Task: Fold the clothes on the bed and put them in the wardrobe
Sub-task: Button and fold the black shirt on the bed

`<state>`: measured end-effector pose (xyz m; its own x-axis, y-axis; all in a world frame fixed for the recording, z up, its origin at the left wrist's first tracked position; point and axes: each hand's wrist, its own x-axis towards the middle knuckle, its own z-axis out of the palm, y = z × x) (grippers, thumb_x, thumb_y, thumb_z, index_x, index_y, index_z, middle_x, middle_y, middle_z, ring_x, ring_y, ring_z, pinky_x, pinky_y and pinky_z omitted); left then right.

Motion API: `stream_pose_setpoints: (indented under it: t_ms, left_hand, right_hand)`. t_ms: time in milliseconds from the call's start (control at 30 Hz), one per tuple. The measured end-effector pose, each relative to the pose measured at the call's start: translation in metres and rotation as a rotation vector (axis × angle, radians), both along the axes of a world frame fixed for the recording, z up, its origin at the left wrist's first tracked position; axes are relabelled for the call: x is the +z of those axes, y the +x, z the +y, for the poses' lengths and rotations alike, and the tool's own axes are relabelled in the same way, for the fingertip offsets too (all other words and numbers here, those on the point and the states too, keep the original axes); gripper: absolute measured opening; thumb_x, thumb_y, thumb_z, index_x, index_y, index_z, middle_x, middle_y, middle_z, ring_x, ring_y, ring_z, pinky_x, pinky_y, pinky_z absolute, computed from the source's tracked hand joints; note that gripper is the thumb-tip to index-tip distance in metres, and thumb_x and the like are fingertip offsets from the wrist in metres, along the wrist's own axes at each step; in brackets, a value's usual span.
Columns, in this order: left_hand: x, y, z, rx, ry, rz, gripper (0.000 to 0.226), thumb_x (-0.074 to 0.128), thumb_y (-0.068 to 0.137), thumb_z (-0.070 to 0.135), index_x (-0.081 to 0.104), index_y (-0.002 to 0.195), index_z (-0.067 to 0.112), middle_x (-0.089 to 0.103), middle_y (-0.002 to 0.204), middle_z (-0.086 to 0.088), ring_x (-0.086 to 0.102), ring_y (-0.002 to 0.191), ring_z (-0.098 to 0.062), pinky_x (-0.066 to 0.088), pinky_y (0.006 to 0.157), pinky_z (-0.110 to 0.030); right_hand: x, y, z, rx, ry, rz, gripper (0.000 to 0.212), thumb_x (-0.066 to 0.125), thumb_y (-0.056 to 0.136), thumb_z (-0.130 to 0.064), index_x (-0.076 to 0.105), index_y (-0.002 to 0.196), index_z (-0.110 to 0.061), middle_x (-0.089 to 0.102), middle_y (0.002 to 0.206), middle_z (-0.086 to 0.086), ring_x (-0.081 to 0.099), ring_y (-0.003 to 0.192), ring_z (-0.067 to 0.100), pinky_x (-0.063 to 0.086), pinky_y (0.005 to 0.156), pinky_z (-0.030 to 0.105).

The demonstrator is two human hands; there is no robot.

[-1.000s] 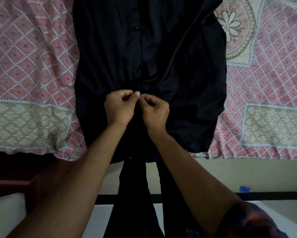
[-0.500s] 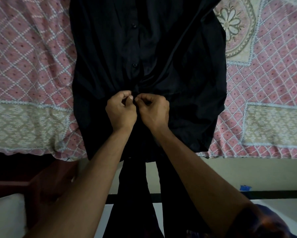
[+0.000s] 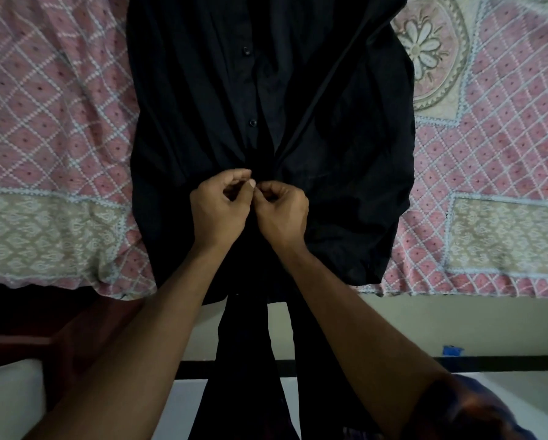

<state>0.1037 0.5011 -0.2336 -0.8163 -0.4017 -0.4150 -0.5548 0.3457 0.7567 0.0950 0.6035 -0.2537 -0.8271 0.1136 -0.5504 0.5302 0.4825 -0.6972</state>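
A black button-up shirt (image 3: pixel 202 100) lies spread on the bed, its front facing up, with two buttons visible along the placket. Its lower hem hangs over the bed's near edge. My left hand (image 3: pixel 218 208) and my right hand (image 3: pixel 282 211) sit side by side at the lower middle of the shirt. Thumbs and forefingers of both hands pinch the placket edges together, just below the lowest visible button. The pinched spot itself is hidden by my fingers.
The bed wears a pink and beige patterned bedspread (image 3: pixel 53 122) whose near edge (image 3: pixel 456 290) runs across the frame. Below it stand my legs in dark trousers (image 3: pixel 244 360), a pale floor with a black stripe (image 3: pixel 504 360), and a dark red bed frame (image 3: pixel 60 328) at left.
My hands stayed on the shirt's placket, with the fingertips shifting slightly as they work the fabric. The shirt has hardly moved.
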Motion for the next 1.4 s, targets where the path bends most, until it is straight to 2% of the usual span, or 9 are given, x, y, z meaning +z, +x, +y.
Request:
stream_pose_setpoints:
  t_ms: [133, 300, 433, 533, 667, 800, 933, 1100, 1400]
  left_hand:
    - [-0.001, 0.004, -0.005, -0.023, 0.004, -0.015, 0.021, 0.074, 0.088, 0.021, 0.076, 0.107, 0.012, 0.073, 0.102, 0.006, 0.068, 0.093, 0.001, 0.051, 0.083, -0.010]
    - [0.001, 0.003, 0.001, -0.166, -0.157, 0.075, 0.020, 0.069, 0.091, 0.018, 0.075, 0.106, 0.005, 0.073, 0.102, -0.003, 0.068, 0.092, -0.008, 0.053, 0.084, -0.017]
    - [0.000, 0.003, 0.000, -0.292, -0.281, 0.099, 0.019, 0.064, 0.094, 0.015, 0.074, 0.104, 0.002, 0.073, 0.100, -0.009, 0.069, 0.090, -0.016, 0.051, 0.080, -0.019]
    - [-0.003, 0.001, 0.000, -0.328, -0.343, 0.100, 0.016, 0.058, 0.096, 0.010, 0.071, 0.096, 0.001, 0.070, 0.089, -0.010, 0.067, 0.078, -0.020, 0.051, 0.070, -0.024]
    - [-0.007, 0.000, 0.006, -0.233, -0.336, 0.077, 0.014, 0.055, 0.096, 0.009, 0.067, 0.091, 0.003, 0.068, 0.084, -0.006, 0.060, 0.074, -0.011, 0.037, 0.067, -0.013]
    - [-0.011, 0.004, 0.017, 0.035, -0.220, -0.004, 0.014, 0.057, 0.095, 0.014, 0.069, 0.093, 0.006, 0.068, 0.090, -0.005, 0.061, 0.080, -0.014, 0.043, 0.071, -0.015]
    - [-0.008, 0.002, 0.021, 0.163, -0.139, -0.079, 0.019, 0.059, 0.096, 0.019, 0.073, 0.102, 0.008, 0.072, 0.094, -0.002, 0.067, 0.086, -0.012, 0.052, 0.078, -0.020]
    - [-0.005, -0.001, 0.019, 0.188, -0.118, -0.108, 0.017, 0.062, 0.095, 0.019, 0.074, 0.102, 0.009, 0.071, 0.091, 0.005, 0.065, 0.082, -0.005, 0.044, 0.070, -0.002]
    - [-0.004, -0.001, 0.021, 0.249, -0.077, -0.135, 0.020, 0.061, 0.096, 0.020, 0.073, 0.108, 0.009, 0.073, 0.098, 0.001, 0.066, 0.089, -0.006, 0.047, 0.076, -0.005]
  right_hand:
    - [-0.002, 0.003, 0.002, -0.018, -0.035, 0.020, 0.015, 0.071, 0.091, -0.028, 0.078, 0.083, -0.019, 0.073, 0.073, -0.010, 0.069, 0.067, 0.005, 0.059, 0.067, 0.037]
    - [-0.006, 0.005, 0.005, -0.007, -0.094, 0.051, 0.014, 0.069, 0.093, -0.024, 0.080, 0.089, -0.017, 0.075, 0.077, -0.009, 0.070, 0.070, 0.005, 0.059, 0.066, 0.036]
    - [-0.011, 0.006, 0.006, -0.030, -0.123, 0.048, 0.014, 0.070, 0.093, -0.023, 0.080, 0.087, -0.014, 0.075, 0.075, -0.006, 0.071, 0.069, 0.009, 0.058, 0.063, 0.032]
    - [-0.011, 0.004, 0.006, -0.040, -0.153, 0.035, 0.013, 0.073, 0.091, -0.022, 0.080, 0.088, -0.012, 0.076, 0.077, -0.006, 0.071, 0.070, 0.007, 0.056, 0.064, 0.025]
    - [-0.011, 0.003, 0.005, -0.089, -0.198, 0.014, 0.010, 0.076, 0.089, -0.021, 0.081, 0.088, -0.012, 0.076, 0.076, -0.004, 0.073, 0.072, 0.011, 0.060, 0.068, 0.034]
    - [-0.012, 0.003, 0.006, -0.127, -0.255, -0.025, 0.009, 0.078, 0.086, -0.020, 0.080, 0.088, -0.011, 0.077, 0.078, -0.002, 0.075, 0.076, 0.015, 0.062, 0.074, 0.042]
    - [-0.011, 0.004, 0.008, -0.129, -0.256, -0.006, 0.010, 0.077, 0.087, -0.018, 0.079, 0.090, -0.009, 0.077, 0.080, -0.001, 0.075, 0.077, 0.014, 0.063, 0.074, 0.039]
    - [-0.012, 0.007, 0.005, -0.065, -0.166, 0.067, 0.009, 0.073, 0.090, -0.019, 0.080, 0.091, -0.012, 0.076, 0.080, -0.005, 0.073, 0.074, 0.007, 0.062, 0.070, 0.035]
    - [-0.011, 0.010, 0.007, -0.122, -0.200, 0.061, 0.006, 0.079, 0.085, -0.014, 0.080, 0.091, -0.011, 0.077, 0.082, -0.003, 0.074, 0.075, 0.008, 0.062, 0.072, 0.033]
